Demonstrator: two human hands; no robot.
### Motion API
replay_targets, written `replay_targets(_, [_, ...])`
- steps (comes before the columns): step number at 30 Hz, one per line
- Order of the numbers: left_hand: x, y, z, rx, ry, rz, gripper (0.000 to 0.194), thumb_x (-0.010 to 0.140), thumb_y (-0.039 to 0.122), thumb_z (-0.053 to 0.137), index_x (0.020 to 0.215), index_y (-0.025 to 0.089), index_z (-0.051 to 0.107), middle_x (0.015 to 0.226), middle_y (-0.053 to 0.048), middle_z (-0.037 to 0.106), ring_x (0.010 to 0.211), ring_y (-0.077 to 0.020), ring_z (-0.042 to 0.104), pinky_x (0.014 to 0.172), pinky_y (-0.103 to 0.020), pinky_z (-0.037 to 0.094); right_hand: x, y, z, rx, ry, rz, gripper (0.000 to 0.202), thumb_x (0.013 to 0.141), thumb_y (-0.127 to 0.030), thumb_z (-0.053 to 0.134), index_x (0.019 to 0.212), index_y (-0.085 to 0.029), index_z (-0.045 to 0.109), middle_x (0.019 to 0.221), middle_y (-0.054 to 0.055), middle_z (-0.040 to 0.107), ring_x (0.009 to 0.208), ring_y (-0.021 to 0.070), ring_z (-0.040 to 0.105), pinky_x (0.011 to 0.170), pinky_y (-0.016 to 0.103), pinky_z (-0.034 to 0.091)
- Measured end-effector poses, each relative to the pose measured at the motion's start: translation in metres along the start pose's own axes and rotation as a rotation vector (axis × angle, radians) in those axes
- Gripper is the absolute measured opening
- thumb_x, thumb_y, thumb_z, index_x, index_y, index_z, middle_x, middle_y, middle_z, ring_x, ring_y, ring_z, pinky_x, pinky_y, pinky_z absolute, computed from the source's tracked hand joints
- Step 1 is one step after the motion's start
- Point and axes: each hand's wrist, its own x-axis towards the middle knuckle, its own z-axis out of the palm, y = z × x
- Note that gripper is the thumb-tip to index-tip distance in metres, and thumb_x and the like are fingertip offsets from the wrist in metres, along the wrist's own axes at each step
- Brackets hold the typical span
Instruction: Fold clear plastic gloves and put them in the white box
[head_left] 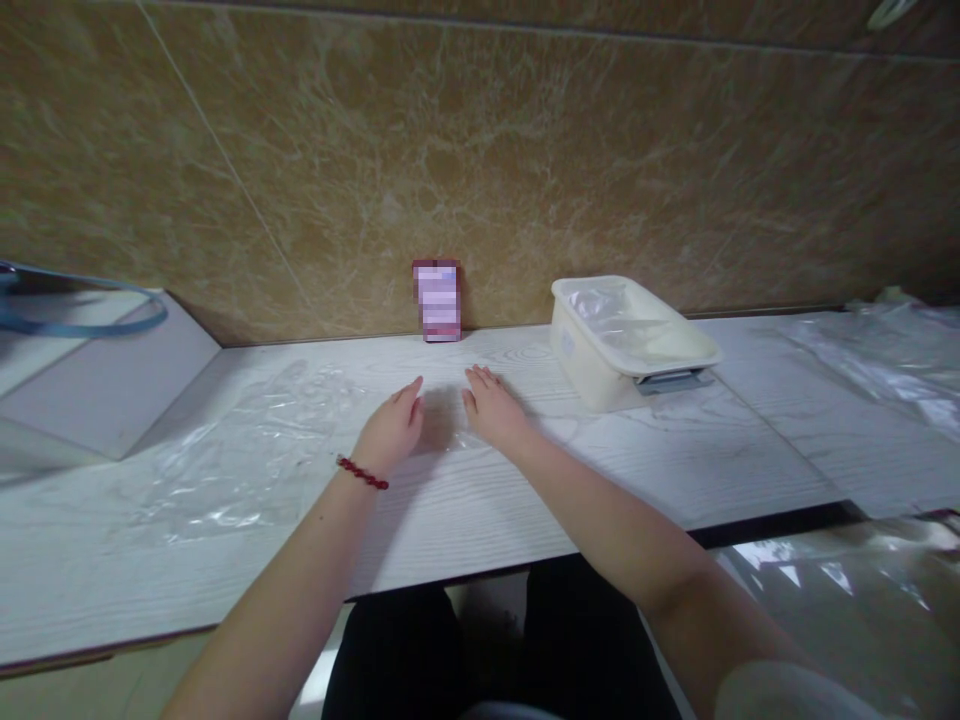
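Observation:
My left hand [390, 430], with a red braided bracelet [363, 472] at its wrist, is over the white wood-grain table [465, 530]. Its fingers are stretched forward and the thumb side faces my other hand. Across a small gap is my right hand [495, 408], palm down with the fingers extended. A small piece of clear plastic [469, 440] seems to lie between the hands, by the right palm; its outline is faint. Neither hand grips anything that I can see. To the left of my left hand, a sheet of clear plastic bags [247, 450] lies flat.
A cream plastic bin [592, 365] with clear film inside stands to the right. A phone [439, 302] leans on the brown marbled wall [480, 170]. At far left is a white box [112, 390] with a blue strap [97, 328]; more clear plastic [892, 345] lies far right.

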Motion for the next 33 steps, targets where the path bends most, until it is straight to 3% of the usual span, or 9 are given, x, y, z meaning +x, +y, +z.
replay_targets(2, [0.003, 0.02, 0.009, 0.001, -0.02, 0.045, 0.045, 0.083, 0.021, 0.025, 0.125, 0.005, 0.034, 0.119, -0.016, 0.049, 0.107, -0.0199, 0.047, 0.092, -0.032, 0.034, 0.002, -0.007, 0.007, 0.017, 0.0, -0.048, 0.046, 0.086, -0.023, 0.02, 0.127, -0.006, 0.032, 0.133, 0.011, 0.032, 0.124, 0.0149, 0.024, 0.1, 0.028, 0.019])
replay_targets(5, [0.004, 0.035, 0.024, 0.079, -0.051, 0.081, 0.046, 0.081, 0.017, 0.028, 0.124, 0.004, 0.036, 0.124, -0.018, 0.043, 0.115, -0.0244, 0.038, 0.096, -0.04, 0.026, 0.002, -0.012, 0.016, -0.006, -0.033, -0.058, 0.045, 0.085, -0.021, 0.02, 0.126, -0.005, 0.033, 0.133, 0.012, 0.033, 0.123, 0.0169, 0.026, 0.1, 0.029, 0.019])
replay_targets(9, [0.001, 0.033, 0.036, 0.159, -0.102, 0.079, 0.046, 0.081, 0.02, 0.028, 0.124, 0.006, 0.037, 0.13, -0.016, 0.036, 0.121, -0.0262, 0.03, 0.099, -0.045, 0.019, -0.004, -0.011, 0.02, -0.065, -0.084, -0.05, 0.046, 0.087, -0.024, 0.019, 0.127, -0.006, 0.032, 0.134, 0.013, 0.031, 0.124, 0.0176, 0.023, 0.101, 0.033, 0.016])
replay_targets(19, [-0.004, 0.025, 0.045, 0.215, -0.045, -0.075, 0.055, 0.081, 0.035, 0.029, 0.127, 0.005, 0.033, 0.134, -0.016, 0.03, 0.123, -0.0277, 0.023, 0.099, -0.045, 0.016, -0.006, -0.004, 0.022, -0.121, -0.126, -0.005, 0.052, 0.084, -0.036, 0.02, 0.132, -0.017, 0.023, 0.139, 0.004, 0.02, 0.127, 0.0199, 0.013, 0.102, 0.038, 0.009])
replay_targets(22, [-0.004, 0.014, 0.04, 0.222, -0.043, -0.148, 0.059, 0.08, 0.038, 0.031, 0.126, 0.001, 0.032, 0.133, -0.021, 0.028, 0.123, -0.0299, 0.023, 0.099, -0.046, 0.016, -0.006, -0.002, 0.024, -0.135, -0.104, 0.021, 0.054, 0.083, -0.043, 0.021, 0.132, -0.021, 0.023, 0.14, 0.004, 0.019, 0.127, 0.0223, 0.013, 0.101, 0.04, 0.008])
replay_targets(25, [-0.003, -0.01, 0.025, 0.213, -0.049, -0.223, 0.051, 0.081, 0.03, 0.029, 0.123, 0.001, 0.035, 0.129, -0.023, 0.035, 0.12, -0.0295, 0.029, 0.095, -0.047, 0.023, -0.007, -0.002, 0.024, -0.139, -0.113, 0.019, 0.056, 0.083, -0.046, 0.02, 0.132, -0.021, 0.022, 0.14, 0.004, 0.018, 0.127, 0.0226, 0.012, 0.101, 0.04, 0.008])
replay_targets(27, [-0.004, -0.029, 0.012, 0.17, -0.123, -0.201, 0.044, 0.081, 0.023, 0.026, 0.121, 0.01, 0.04, 0.124, -0.017, 0.043, 0.116, -0.0252, 0.037, 0.093, -0.045, 0.028, -0.006, -0.002, 0.023, -0.139, -0.129, 0.02, 0.056, 0.083, -0.047, 0.019, 0.133, -0.021, 0.021, 0.14, 0.004, 0.017, 0.127, 0.0223, 0.012, 0.101, 0.039, 0.007])
replay_targets(29, [-0.005, -0.044, 0.0, 0.18, -0.172, -0.19, 0.04, 0.081, 0.023, 0.028, 0.116, 0.019, 0.047, 0.126, -0.012, 0.041, 0.119, -0.0238, 0.032, 0.094, -0.045, 0.028, -0.006, -0.002, 0.022, -0.135, -0.142, 0.023, 0.057, 0.082, -0.048, 0.019, 0.133, -0.021, 0.021, 0.14, 0.004, 0.017, 0.127, 0.0225, 0.011, 0.101, 0.039, 0.007])
replay_targets(33, [-0.007, -0.051, -0.01, 0.233, -0.301, -0.105, 0.041, 0.081, 0.022, 0.029, 0.117, 0.026, 0.047, 0.127, -0.008, 0.039, 0.12, -0.0232, 0.031, 0.095, -0.043, 0.027, -0.004, -0.001, 0.023, -0.121, -0.141, 0.02, 0.057, 0.082, -0.048, 0.02, 0.132, -0.021, 0.022, 0.14, 0.005, 0.017, 0.127, 0.0229, 0.011, 0.101, 0.04, 0.007])
